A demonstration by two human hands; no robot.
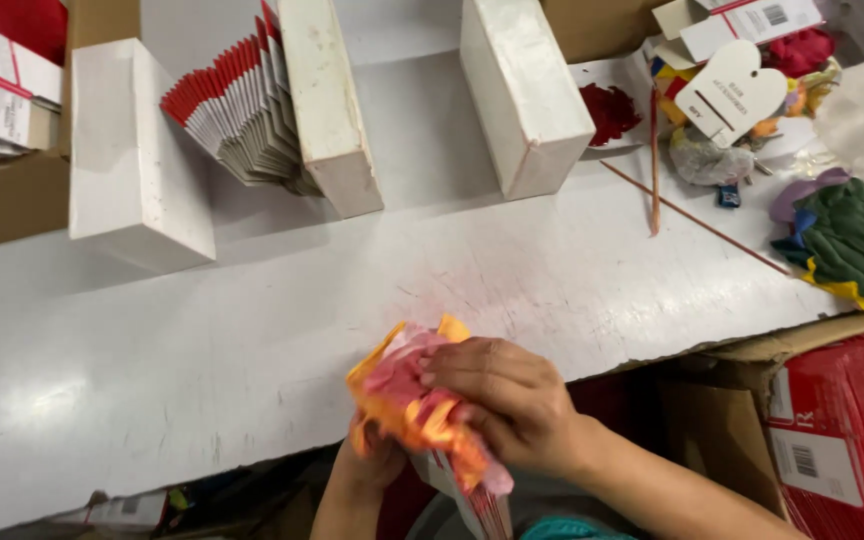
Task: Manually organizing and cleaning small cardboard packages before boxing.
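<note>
At the near edge of the white table [252,330], both my hands hold a crumpled bundle of pink, orange and yellow cloth [402,390]. My right hand [512,400] presses over its right side, fingers curled around it. My left hand [372,462] grips it from underneath and is mostly hidden by the cloth. A red-and-white printed card or packet [477,505] sticks out below the bundle, between my hands.
Three white blocks [132,160] [327,100] [522,90] stand at the back, with a fanned stack of red-and-white cards [237,110] between two. Two thin sticks [654,170], white hang tags [732,90], and green cloth [857,240] lie right. A cardboard box of red packs [842,430] sits lower right.
</note>
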